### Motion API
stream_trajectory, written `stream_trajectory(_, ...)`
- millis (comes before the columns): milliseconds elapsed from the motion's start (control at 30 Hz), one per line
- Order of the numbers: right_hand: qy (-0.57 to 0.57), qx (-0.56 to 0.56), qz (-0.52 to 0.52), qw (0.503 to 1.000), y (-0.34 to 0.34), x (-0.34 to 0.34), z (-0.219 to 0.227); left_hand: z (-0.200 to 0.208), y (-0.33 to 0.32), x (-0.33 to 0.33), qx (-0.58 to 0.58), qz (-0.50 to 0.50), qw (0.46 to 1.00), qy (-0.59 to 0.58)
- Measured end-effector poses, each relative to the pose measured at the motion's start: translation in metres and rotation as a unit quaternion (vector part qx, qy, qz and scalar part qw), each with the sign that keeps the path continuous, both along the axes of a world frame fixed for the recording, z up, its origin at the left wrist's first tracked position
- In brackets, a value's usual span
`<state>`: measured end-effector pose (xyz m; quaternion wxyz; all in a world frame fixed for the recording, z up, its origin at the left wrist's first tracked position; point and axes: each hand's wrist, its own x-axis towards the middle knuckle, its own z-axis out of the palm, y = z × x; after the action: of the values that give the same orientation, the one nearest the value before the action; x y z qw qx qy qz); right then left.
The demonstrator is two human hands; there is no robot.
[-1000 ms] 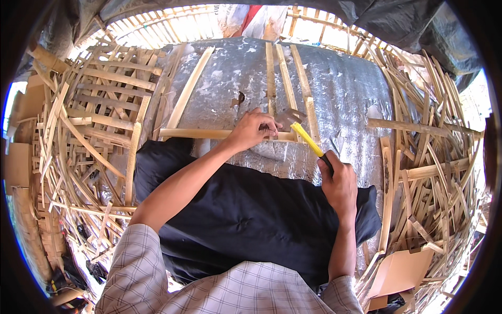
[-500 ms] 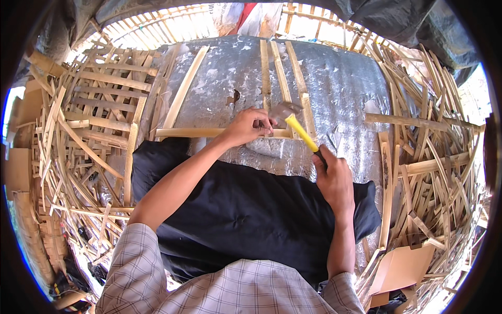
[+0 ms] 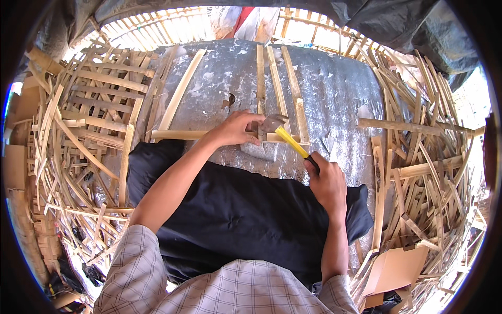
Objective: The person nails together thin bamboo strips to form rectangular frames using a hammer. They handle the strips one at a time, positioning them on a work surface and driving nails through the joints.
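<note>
My right hand (image 3: pixel 328 180) is wrapped round the black grip of a claw hammer (image 3: pixel 291 140) with a yellow shaft. The hammer's metal head is beside the fingertips of my left hand (image 3: pixel 238 129), over the crossing of two bamboo strips. My left thumb and fingers curve round that crossing on the crosswise bamboo strip (image 3: pixel 180 134); any small piece between them is hidden. Three lengthwise strips, among them the middle bamboo strip (image 3: pixel 276 78), run away from me. A grey stone block (image 3: pixel 261 152) lies just below the joint, partly covered by my hand.
Black cloth (image 3: pixel 246 214) covers my lap. A silvery sheet (image 3: pixel 334 89) lies under the strips, with another long bamboo strip (image 3: pixel 183 89) at left. A slatted bamboo panel (image 3: pixel 107 99) and loose bamboo pieces (image 3: pixel 429 178) flank me. A cardboard piece (image 3: pixel 395 269) lies lower right.
The hammer head has come down and left to the joint, with my right hand moving slightly left. My left fingers, pinched together before, are now spread wider round the crossing.
</note>
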<state>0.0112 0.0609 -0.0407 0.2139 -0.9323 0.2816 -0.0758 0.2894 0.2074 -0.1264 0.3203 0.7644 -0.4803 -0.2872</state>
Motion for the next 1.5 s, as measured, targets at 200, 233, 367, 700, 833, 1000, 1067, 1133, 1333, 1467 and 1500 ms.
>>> stream_trajectory(200, -0.032, 0.058, -0.010, 0.998, -0.003, 0.008, 0.010, 0.023, 0.003, -0.001, 0.034, -0.121, 0.977, -0.173)
stream_trajectory(233, -0.028, 0.056, -0.005, 0.998, -0.003, 0.009, 0.009, 0.024, 0.004, 0.002, 0.068, -0.120, 0.978, -0.159)
stream_trajectory(367, -0.003, 0.029, -0.008, 1.000, -0.003, 0.005, -0.004, 0.029, 0.005, 0.006, 0.113, -0.134, 0.979, -0.109)
stream_trajectory(700, -0.004, 0.033, -0.006, 0.999, -0.006, 0.003, -0.012, 0.018, -0.006, -0.006, 0.012, -0.063, 0.995, -0.082)
stream_trajectory(833, -0.012, 0.059, -0.009, 0.998, -0.006, 0.003, -0.012, 0.003, -0.006, -0.007, -0.053, -0.028, 0.995, -0.085)
stream_trajectory(1000, -0.028, 0.069, -0.003, 0.997, -0.010, 0.003, -0.006, 0.000, -0.005, -0.001, -0.037, -0.038, 0.987, -0.154)
stream_trajectory(1067, -0.015, 0.039, 0.009, 0.999, -0.012, 0.000, -0.013, 0.004, -0.006, 0.000, -0.025, -0.055, 0.985, -0.162)
stream_trajectory(1133, -0.002, -0.012, 0.023, 1.000, -0.011, 0.001, -0.019, 0.004, -0.005, 0.006, -0.037, -0.077, 0.985, -0.152)
stream_trajectory(1333, -0.040, 0.022, 0.007, 0.999, -0.008, 0.003, -0.009, 0.018, 0.000, 0.008, 0.032, -0.083, 0.986, -0.140)
stream_trajectory(1467, 0.032, -0.005, 0.032, 0.999, -0.007, 0.005, -0.014, 0.019, 0.009, 0.001, 0.039, -0.077, 0.983, -0.162)
stream_trajectory(1500, 0.015, 0.004, 0.034, 0.999, -0.008, 0.004, -0.015, 0.016, 0.014, 0.003, 0.041, -0.078, 0.983, -0.162)
